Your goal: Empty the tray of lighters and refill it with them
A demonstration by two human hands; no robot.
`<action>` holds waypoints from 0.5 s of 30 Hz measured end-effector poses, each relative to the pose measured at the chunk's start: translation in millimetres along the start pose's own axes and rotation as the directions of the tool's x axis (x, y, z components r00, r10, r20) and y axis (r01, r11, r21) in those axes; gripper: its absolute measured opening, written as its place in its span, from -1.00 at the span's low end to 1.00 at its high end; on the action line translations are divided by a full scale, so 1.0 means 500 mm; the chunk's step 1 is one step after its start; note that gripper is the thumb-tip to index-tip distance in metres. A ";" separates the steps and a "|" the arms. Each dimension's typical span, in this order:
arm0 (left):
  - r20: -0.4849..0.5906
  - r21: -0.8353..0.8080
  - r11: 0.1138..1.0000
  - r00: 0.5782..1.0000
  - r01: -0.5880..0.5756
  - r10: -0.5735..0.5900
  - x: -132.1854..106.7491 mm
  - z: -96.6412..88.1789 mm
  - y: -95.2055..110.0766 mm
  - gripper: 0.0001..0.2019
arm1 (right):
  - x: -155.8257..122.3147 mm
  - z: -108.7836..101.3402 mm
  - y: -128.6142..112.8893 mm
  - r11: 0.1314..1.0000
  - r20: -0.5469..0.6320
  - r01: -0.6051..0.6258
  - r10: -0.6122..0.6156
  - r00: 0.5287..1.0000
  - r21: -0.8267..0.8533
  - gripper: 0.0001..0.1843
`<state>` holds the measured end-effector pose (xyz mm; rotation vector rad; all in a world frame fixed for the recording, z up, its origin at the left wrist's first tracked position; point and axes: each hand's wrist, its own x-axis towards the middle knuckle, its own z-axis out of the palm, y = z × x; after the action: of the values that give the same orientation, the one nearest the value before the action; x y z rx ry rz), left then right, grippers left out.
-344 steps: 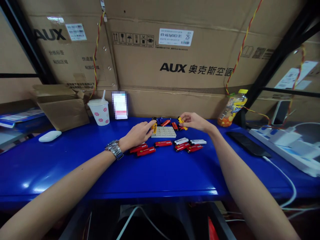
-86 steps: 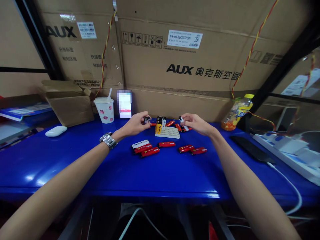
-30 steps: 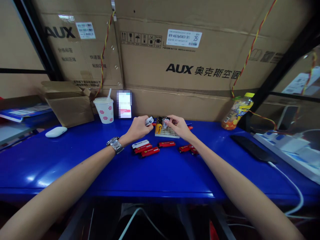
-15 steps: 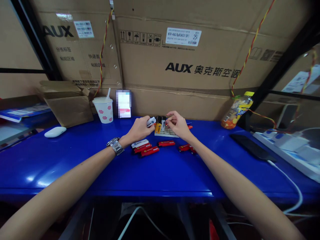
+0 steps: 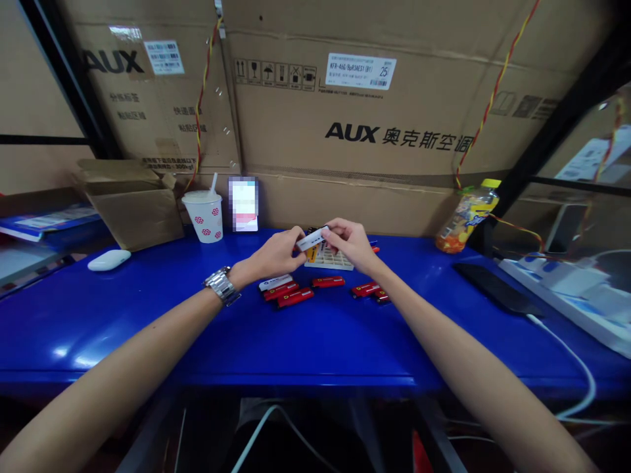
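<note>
Your left hand and right hand pinch the white lighter at its left and right ends; likely light, stiff, slick, best gripped mid-body.

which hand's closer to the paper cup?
Left. The left hand is to the right of the paper cup and slightly nearer the wearer; the right hand is farther right, at the slotted tray.
</note>
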<state>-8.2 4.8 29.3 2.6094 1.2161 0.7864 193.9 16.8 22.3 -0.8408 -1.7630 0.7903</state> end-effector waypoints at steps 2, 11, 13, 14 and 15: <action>0.133 -0.019 0.999 0.991 0.028 -0.025 0.000 -0.020 -0.020 -0.77 | 0.002 -0.035 0.013 1.000 -0.048 -0.012 0.012 0.999 0.006 -0.63; 0.676 0.003 0.967 0.712 0.254 -0.189 -0.011 -0.081 -0.062 -0.67 | 0.000 -0.075 0.069 0.980 -0.030 -0.070 0.065 0.997 -0.184 -0.68; 0.687 0.002 0.972 0.706 0.234 -0.171 -0.010 -0.081 -0.062 -0.68 | 0.002 -0.060 0.069 0.967 0.004 -0.050 0.053 0.999 -0.251 -0.68; 0.691 0.004 0.976 0.705 0.218 -0.161 -0.009 -0.080 -0.063 -0.70 | 0.002 -0.053 0.067 0.960 0.015 -0.040 0.046 0.999 -0.277 -0.69; 0.696 0.006 0.980 0.703 0.200 -0.148 -0.009 -0.078 -0.064 -0.73 | 0.002 -0.047 0.065 0.957 0.022 -0.029 0.037 0.999 -0.290 -0.69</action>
<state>-52.2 19.7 49.6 2.3091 1.1218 -0.2065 221.6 38.5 3.5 -1.0585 -1.9223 0.5736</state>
